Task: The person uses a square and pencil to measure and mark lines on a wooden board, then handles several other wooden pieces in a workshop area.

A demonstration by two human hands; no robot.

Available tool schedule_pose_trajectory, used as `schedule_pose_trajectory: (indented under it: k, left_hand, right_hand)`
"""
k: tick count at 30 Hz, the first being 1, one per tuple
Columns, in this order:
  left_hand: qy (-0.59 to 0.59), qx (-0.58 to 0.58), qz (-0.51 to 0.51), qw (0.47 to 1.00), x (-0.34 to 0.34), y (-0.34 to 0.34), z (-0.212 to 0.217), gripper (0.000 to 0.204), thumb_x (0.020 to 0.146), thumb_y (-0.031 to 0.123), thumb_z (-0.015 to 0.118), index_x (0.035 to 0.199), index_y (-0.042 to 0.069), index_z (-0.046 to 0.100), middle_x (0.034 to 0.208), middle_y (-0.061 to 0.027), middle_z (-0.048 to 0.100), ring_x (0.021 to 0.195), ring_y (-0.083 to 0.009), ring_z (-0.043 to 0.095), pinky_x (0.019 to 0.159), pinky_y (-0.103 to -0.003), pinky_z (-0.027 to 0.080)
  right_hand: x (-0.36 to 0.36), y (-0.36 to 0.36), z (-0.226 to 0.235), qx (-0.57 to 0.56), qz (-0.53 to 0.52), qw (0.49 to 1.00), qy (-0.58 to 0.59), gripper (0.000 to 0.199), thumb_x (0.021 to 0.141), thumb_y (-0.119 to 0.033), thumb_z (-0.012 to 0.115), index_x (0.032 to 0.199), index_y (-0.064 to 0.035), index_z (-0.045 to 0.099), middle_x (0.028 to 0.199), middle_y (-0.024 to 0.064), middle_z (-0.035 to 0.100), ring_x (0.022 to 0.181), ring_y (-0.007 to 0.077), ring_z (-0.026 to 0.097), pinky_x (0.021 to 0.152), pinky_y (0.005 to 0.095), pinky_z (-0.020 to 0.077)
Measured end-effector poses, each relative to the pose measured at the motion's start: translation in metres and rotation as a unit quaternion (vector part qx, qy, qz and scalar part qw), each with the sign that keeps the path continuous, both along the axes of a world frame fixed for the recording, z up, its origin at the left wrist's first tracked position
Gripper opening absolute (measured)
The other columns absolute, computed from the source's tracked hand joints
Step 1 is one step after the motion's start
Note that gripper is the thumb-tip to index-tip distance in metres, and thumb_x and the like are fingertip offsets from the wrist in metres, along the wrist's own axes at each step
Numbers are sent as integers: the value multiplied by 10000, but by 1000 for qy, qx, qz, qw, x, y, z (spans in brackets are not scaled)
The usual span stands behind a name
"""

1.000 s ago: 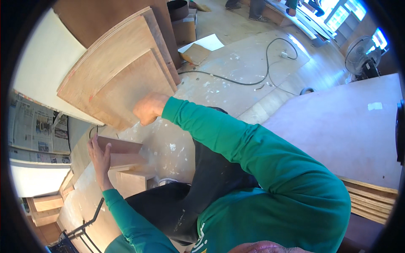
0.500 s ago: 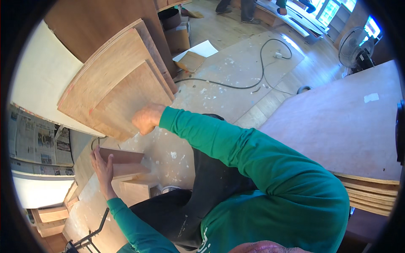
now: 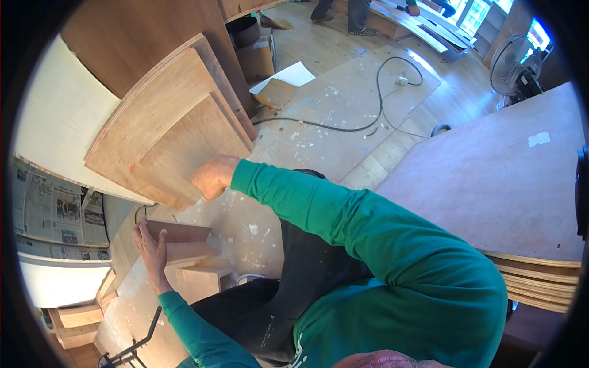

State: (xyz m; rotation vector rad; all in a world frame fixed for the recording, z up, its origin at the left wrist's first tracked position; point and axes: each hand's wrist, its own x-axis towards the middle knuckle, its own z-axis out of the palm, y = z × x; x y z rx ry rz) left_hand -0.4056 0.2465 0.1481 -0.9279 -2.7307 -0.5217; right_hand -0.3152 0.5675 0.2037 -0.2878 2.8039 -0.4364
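My left hand (image 3: 151,250) has its fingers stretched and thumb apart, against the near end of a narrow reddish-brown board (image 3: 184,232) standing on edge. Beside that board, a pale wooden block or box (image 3: 199,279) sits by my foot. My right hand (image 3: 215,176) is closed, fingers curled down, at the lower corner of several thin plywood panels (image 3: 190,132) leaning upright. What its fingers hold, if anything, is hidden by the hand itself.
Plywood sheets (image 3: 485,178) are stacked at right, near a black fan (image 3: 515,67). A dark cable (image 3: 343,127) crosses the paint-spotted floor sheet. A person (image 3: 359,15) stands at the far end by long boards. Newspaper (image 3: 61,205) covers a surface at left.
Both hands keep almost the same place and pose. The whole view has shifted very slightly.
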Motion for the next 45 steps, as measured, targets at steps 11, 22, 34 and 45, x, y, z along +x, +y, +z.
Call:
schedule_pose_trajectory:
  k: [11, 22, 34, 45]
  left_hand:
    - [-3, -6, 11, 1000, 0, 1, 0, 699, 860, 182, 739, 1479, 63, 435, 1378, -199, 455, 1296, -400, 458, 1102, -486, 366]
    - [-2, 4, 0, 1000, -2, -1, -3, 688, 858, 177, 740, 1468, 67, 442, 1373, -210, 454, 1280, -415, 465, 1092, -497, 375]
    - [3, -2, 1, 1000, -3, -1, -3, 687, 861, 204, 736, 1467, 73, 442, 1359, -206, 457, 1279, -413, 462, 1092, -499, 372]
    - [3, -11, 5, 1000, -3, -2, -4, 696, 857, 198, 739, 1470, 62, 442, 1367, -210, 457, 1284, -412, 459, 1099, -498, 368]
  right_hand:
    - [-1, 0, 0, 3, 9, 1000, -7, 328, 866, -307, 679, 1027, -34, 762, 1075, 140, 748, 1003, 339, 709, 812, 469, 571]
    - [0, 0, -1, -6, 9, 1000, -14, 325, 863, -305, 683, 1034, -41, 764, 1071, 138, 750, 1006, 340, 709, 815, 470, 566]
    - [-4, -1, -2, 2, 8, 999, -31, 313, 848, -274, 686, 1047, -46, 767, 1089, 143, 747, 1023, 329, 705, 819, 472, 563]
    - [-1, -1, 2, -3, 6, 1000, -24, 327, 866, -301, 686, 1049, -41, 762, 1088, 149, 747, 1029, 343, 703, 835, 471, 561]
